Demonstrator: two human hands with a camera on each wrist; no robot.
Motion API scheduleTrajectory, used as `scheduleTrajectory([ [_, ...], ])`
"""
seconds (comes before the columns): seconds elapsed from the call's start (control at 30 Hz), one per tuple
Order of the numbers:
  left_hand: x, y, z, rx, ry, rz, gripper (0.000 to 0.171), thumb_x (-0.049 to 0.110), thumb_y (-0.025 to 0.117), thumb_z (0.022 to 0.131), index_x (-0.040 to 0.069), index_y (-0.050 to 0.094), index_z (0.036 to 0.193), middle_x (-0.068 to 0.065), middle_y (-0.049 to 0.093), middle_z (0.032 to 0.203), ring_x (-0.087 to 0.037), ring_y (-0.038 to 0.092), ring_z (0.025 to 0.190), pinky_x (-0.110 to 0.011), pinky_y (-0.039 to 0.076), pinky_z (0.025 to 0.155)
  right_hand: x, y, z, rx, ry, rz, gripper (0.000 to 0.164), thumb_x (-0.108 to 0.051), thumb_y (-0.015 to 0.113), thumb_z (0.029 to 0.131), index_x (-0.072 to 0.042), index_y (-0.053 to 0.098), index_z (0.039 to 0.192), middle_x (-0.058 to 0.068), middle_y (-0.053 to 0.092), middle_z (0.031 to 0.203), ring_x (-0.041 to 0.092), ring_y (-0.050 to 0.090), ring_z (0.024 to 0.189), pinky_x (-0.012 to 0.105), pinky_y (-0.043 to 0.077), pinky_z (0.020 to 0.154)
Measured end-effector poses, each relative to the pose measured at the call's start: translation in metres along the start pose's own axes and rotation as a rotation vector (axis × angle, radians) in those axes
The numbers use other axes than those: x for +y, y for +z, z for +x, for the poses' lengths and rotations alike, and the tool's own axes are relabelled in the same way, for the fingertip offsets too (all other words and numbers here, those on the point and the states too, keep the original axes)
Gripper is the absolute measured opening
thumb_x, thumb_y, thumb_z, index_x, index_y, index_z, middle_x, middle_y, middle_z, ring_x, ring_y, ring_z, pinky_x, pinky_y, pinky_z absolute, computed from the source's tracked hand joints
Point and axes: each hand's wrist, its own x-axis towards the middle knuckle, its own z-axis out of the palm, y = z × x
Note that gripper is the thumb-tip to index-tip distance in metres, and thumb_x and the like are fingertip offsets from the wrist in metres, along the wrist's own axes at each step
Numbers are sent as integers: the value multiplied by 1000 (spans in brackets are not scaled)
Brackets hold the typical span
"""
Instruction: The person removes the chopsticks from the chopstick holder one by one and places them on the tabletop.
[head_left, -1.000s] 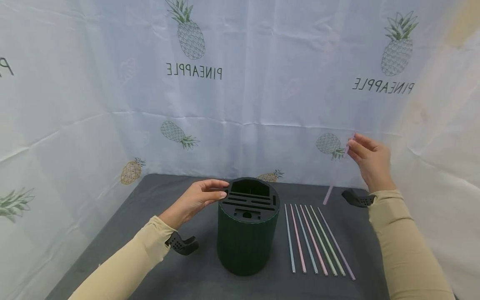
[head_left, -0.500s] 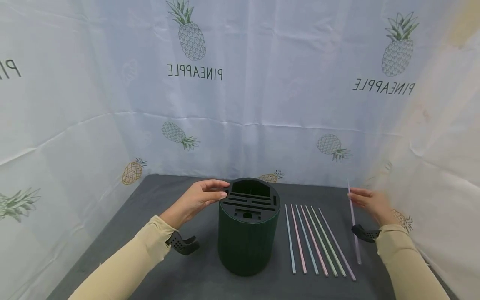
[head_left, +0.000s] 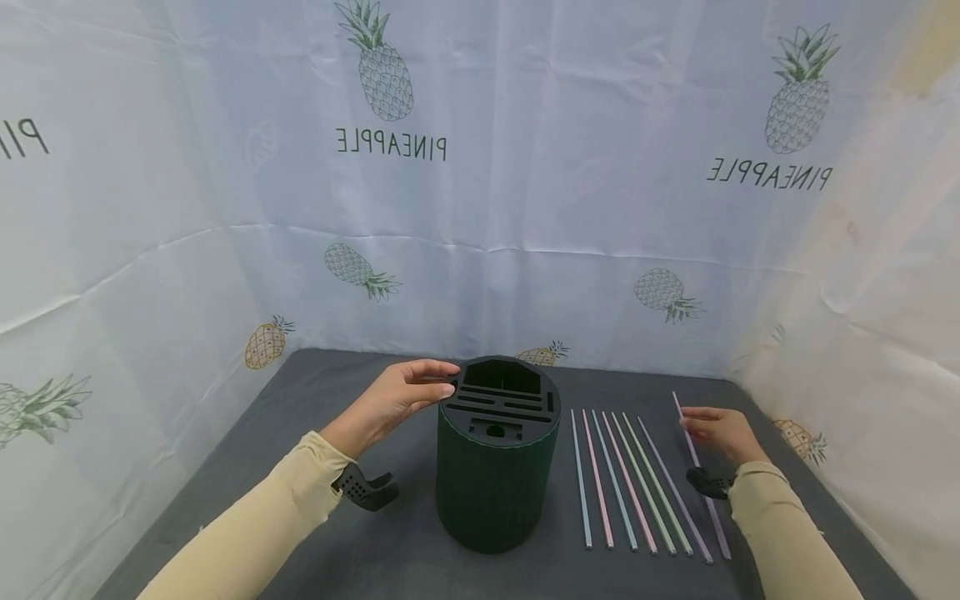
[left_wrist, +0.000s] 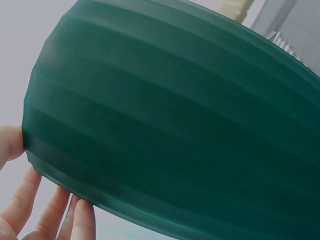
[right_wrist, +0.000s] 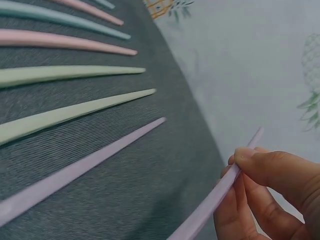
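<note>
In the head view, my left hand point(head_left: 405, 396) rests on the left rim of a dark green cylindrical utensil holder point(head_left: 491, 492), which stands upright with slots in its top. Close up, the left fingers point(left_wrist: 50, 212) lie almost straight along the ribbed wall of the holder point(left_wrist: 165, 115), the thumb at its rim. My right hand point(head_left: 718, 433) pinches a purple chopstick point(head_left: 716, 521) near its thin far end. The right wrist view shows thumb and fingers around that chopstick point(right_wrist: 207, 207). It slants low over the table, right of another purple chopstick point(right_wrist: 90, 162).
Several chopsticks lie side by side right of the holder: blue point(head_left: 581, 487), pink point(head_left: 597, 483), green point(head_left: 666, 492) and purple point(head_left: 678, 496). The dark grey cloth-covered table point(head_left: 360, 554) meets a white pineapple-print curtain point(head_left: 480, 200) at its back and sides.
My right hand has come down from in front of the back curtain to the table's right side, bringing the purple chopstick low beside the row. My left hand stays on the holder's rim.
</note>
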Motion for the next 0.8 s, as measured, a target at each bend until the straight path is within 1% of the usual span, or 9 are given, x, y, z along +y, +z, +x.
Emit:
scheduleTrajectory([
  [0.17,0,0,0,-2,4,4,49,18,71,89,5,56,133,-11,48,141,-23,52,125,-45,37,113,9,10,5,7,-14,-66,49,-10,66,92,21,50,127,20,70,107,5,67,84,31,60,77],
  [0.27,1,0,0,-2,2,3,49,18,71,89,5,56,133,-11,48,142,-23,52,126,-44,38,113,13,16,9,15,-11,-86,49,-10,67,91,21,51,125,27,67,110,9,68,85,35,60,78],
  [0.37,1,0,0,-3,2,5,49,18,71,89,5,55,134,-11,48,141,-22,52,126,-44,38,113,18,19,11,16,-2,-86,48,-9,69,89,21,53,123,28,67,110,12,68,85,36,60,77],
  [0.53,1,0,-1,-4,3,6,50,19,71,89,5,55,134,-11,48,141,-22,52,126,-44,38,112,22,24,13,1,9,-48,47,-7,72,86,22,55,119,22,70,102,7,67,80,34,60,74],
  [0.6,1,1,-1,-2,2,4,49,18,71,89,5,55,134,-11,48,141,-22,51,126,-44,38,113,22,27,13,8,34,-27,47,-5,72,85,21,55,119,21,70,102,7,66,78,33,60,73],
  [0.8,1,0,-1,0,2,6,49,17,71,89,5,55,134,-11,48,141,-23,51,127,-44,38,113,21,32,16,23,86,-21,47,-1,73,83,21,55,120,27,67,107,9,66,79,33,60,73],
])
